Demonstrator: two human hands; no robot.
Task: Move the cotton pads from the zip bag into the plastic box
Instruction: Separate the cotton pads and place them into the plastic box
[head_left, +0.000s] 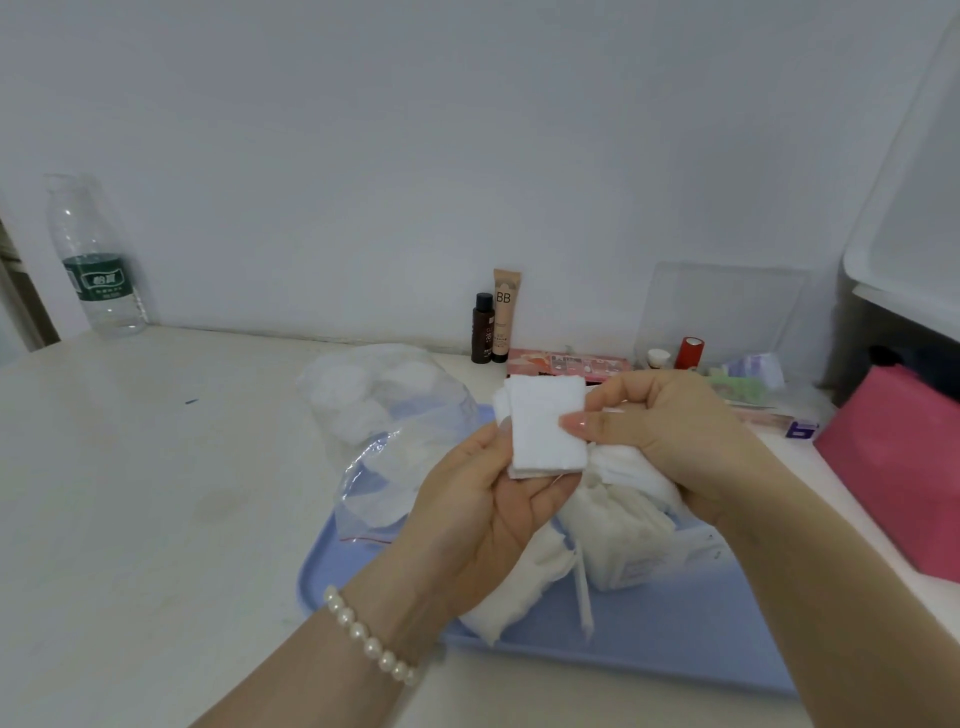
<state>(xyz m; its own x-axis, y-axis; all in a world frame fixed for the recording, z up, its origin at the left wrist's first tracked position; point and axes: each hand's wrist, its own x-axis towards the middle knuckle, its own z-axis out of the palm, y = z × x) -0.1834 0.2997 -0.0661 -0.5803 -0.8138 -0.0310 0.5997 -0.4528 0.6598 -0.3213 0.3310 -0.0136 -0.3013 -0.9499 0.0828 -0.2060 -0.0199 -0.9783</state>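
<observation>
Centre frame: your left hand (488, 499) cradles a small stack of square cotton pads (545, 428) from below, fingers curled under it. Your right hand (670, 441) pinches the stack's right edge with the thumb on top. More pads (618, 525) sit heaped in the plastic box (walls hard to make out) on the blue tray (675, 639). The clear zip bag (384, 426) lies centre-left, pads inside.
</observation>
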